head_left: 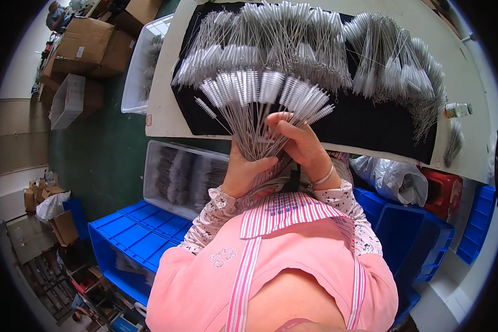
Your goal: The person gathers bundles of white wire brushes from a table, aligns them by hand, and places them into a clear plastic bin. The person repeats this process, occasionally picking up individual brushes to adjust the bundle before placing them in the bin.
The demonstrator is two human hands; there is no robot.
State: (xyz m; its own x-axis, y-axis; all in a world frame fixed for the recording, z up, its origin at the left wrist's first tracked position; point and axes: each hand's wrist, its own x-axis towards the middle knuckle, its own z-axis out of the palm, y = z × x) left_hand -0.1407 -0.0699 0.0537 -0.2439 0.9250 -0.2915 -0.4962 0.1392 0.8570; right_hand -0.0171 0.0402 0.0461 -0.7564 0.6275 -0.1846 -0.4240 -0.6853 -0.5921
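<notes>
A fanned bunch of thin wire brushes (243, 91) with white bristle heads is held upright at the near edge of the table. My left hand (244, 170) is closed round the wire stems at the bottom of the bunch. On the right side of the fan, my right hand (304, 145) has its thumb and fingers bent in among the stems, just below the bristles. Some fingertips are hidden behind the wires. Beyond the bunch, rows of similar brushes (299, 39) lie heaped on a black cloth (354, 124).
More brushes (393, 55) are piled at the right of the table (171, 119), near a small glass jar (458, 110). Bins of brushes, a clear one (149, 171) and a blue one (133, 232), stand at my left. A red stool (445, 191) and blue crates (398, 227) are at my right.
</notes>
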